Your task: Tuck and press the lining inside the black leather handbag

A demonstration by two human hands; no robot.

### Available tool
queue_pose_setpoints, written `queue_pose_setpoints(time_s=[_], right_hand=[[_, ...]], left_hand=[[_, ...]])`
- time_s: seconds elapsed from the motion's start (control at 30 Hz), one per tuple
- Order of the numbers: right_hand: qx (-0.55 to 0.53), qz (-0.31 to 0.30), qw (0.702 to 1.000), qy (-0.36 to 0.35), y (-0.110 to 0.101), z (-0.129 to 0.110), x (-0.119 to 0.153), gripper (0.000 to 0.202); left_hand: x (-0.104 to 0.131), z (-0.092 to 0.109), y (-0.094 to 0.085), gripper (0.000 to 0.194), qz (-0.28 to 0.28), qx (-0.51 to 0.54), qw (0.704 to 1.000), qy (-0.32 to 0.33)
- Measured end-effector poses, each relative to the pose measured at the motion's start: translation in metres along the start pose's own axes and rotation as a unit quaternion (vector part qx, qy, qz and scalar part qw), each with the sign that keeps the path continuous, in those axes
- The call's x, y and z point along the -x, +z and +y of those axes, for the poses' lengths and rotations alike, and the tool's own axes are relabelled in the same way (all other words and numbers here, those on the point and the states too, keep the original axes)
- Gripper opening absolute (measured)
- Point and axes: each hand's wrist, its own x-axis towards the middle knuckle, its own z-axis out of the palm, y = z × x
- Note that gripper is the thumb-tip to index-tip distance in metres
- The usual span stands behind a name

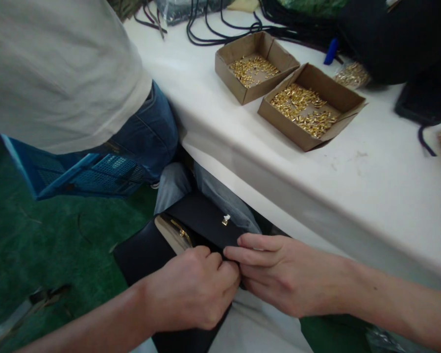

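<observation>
A black handbag [143, 250] lies across my lap, its flap [206, 220] raised on the side toward the table. On the flap is a small gold clasp [225, 220] with a bit of white on it. The bag's mouth shows a beige lining and a gold zipper [182, 233]. My left hand [196, 287] is closed in a pinch at the mouth; what its fingertips hold is hidden. Right against it, my right hand [279, 274] grips the edge of the bag, with the fingers over the flap side.
Two cardboard boxes [305, 139] of small gold metal parts stand on the white table [389, 196]. Behind them lie black cords [206, 39], a blue cap [330, 51] and black items. At left stands a person in a light shirt [69, 68], beside a blue plastic crate [84, 174].
</observation>
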Motion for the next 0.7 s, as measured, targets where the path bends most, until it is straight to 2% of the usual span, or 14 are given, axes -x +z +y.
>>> queue_pose_setpoints(time_s=[0.13, 0.23, 0.33, 0.47, 0.53, 0.6, 0.67, 0.7], right_hand=[[0.008, 0.007, 1.0, 0.018, 0.0, 0.0, 0.001, 0.029], [0.03, 0.035, 0.999, 0.01, -0.005, 0.002, -0.005, 0.045], [0.03, 0.07, 0.997, 0.019, -0.007, 0.004, -0.011, 0.06], [0.0, 0.064, 0.998, 0.029, -0.007, 0.005, -0.015, 0.05], [-0.007, 0.048, 0.999, 0.025, -0.007, 0.004, -0.016, 0.04], [-0.014, 0.037, 0.999, 0.024, -0.008, 0.004, -0.017, 0.035], [-0.024, 0.027, 0.999, 0.023, -0.01, 0.004, -0.02, 0.036], [-0.028, 0.023, 0.999, 0.022, -0.011, 0.005, -0.023, 0.037]], left_hand=[[0.0, -0.002, 0.006, 0.01, -0.002, 0.016, 1.0, -0.015], [-0.002, 0.001, 0.001, 0.005, -0.039, 0.003, 0.998, -0.055], [-0.003, 0.007, -0.008, 0.009, -0.074, 0.013, 0.991, -0.109], [0.002, 0.018, -0.016, 0.018, -0.075, 0.05, 0.979, -0.182], [0.013, 0.029, -0.02, 0.035, -0.052, 0.042, 0.974, -0.217], [0.034, 0.045, -0.022, 0.051, 0.009, 0.03, 0.962, -0.27], [0.063, 0.066, -0.021, 0.058, 0.1, 0.039, 0.94, -0.324], [0.077, 0.077, -0.019, 0.056, 0.12, 0.062, 0.933, -0.333]])
